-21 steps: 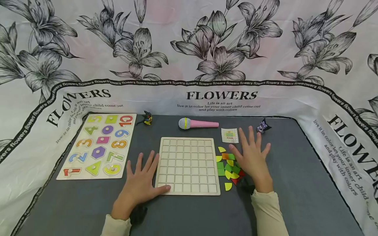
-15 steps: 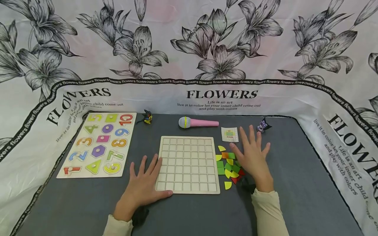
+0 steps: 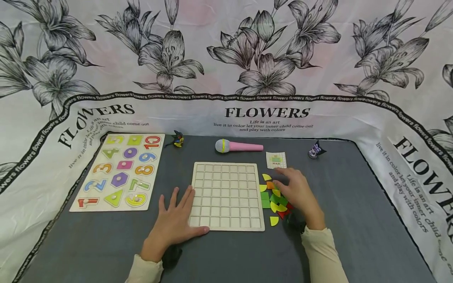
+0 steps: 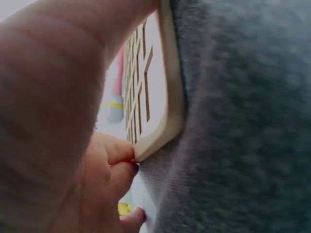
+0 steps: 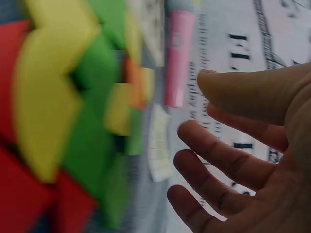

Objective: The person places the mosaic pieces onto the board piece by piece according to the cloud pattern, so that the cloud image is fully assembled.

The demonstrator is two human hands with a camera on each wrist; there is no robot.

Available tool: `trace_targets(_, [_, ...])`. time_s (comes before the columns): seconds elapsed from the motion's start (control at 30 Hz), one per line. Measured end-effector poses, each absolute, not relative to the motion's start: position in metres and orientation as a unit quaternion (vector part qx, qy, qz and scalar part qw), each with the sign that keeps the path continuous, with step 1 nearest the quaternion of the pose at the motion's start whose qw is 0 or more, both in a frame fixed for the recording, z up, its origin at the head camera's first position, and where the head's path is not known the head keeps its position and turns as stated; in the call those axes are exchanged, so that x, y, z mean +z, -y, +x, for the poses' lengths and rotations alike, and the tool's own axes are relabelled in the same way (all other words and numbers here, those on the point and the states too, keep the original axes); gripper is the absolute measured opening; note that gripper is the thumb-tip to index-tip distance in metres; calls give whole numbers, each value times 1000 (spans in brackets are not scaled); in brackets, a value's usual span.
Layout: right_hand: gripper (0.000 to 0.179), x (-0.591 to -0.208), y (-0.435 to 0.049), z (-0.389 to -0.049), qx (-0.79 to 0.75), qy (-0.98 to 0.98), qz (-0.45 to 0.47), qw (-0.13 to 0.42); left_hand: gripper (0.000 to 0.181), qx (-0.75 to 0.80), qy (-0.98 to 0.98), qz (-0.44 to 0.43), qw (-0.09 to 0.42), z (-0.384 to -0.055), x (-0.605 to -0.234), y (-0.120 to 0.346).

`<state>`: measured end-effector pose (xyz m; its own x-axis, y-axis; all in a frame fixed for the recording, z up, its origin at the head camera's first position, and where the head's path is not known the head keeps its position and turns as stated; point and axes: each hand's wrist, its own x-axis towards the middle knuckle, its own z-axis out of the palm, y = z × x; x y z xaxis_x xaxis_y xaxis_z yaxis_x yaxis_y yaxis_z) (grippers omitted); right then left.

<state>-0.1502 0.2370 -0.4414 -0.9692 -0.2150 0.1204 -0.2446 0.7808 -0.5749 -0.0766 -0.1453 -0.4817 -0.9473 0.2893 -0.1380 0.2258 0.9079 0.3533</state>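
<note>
Head view: best to brace grid board (image 3: pixel 226 196) lightly with left hand (image 3: pixel 175 222), then with right hand (image 3: pixel 297 192) pinch one of colored pieces (image 3: pixel 274 198) by its edges, lifting straight up to spare overlapping neighbors. As for board: lying flat on gray surface (image 3: pixel 226 255), just beside pieces. Left: palm down, with fingers spread along board's side, thumb at near edge. Right: poised above pieces' far end, just short of printed card (image 3: pixel 276 160), with fingers bent, thumb held apart, gripping nothing.
</note>
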Motion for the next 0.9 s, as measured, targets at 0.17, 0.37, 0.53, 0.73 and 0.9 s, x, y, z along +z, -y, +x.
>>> trace_targets(0.17, [29, -460, -234, -154, 288, 943, 168, 19, 124, 178, -970, 130, 105, -75, -476, 146])
trace_targets(0.37, [19, -466, -229, -157, 255, 955, 154, 0, 123, 189, -967, 132, 112, -71, -469, 149])
trace_targets(0.53, [12, -461, -227, -161, 263, 955, 139, -16, 123, 188, -967, 131, 107, -72, -469, 148])
trace_targets(0.73, [8, -453, -223, -167, 284, 950, 124, -30, 122, 194, -967, 129, 106, -75, -473, 148])
trace_targets(0.9, [5, -449, -214, -176, 314, 938, 145, -12, 122, 196, -966, 126, 110, -77, -476, 147])
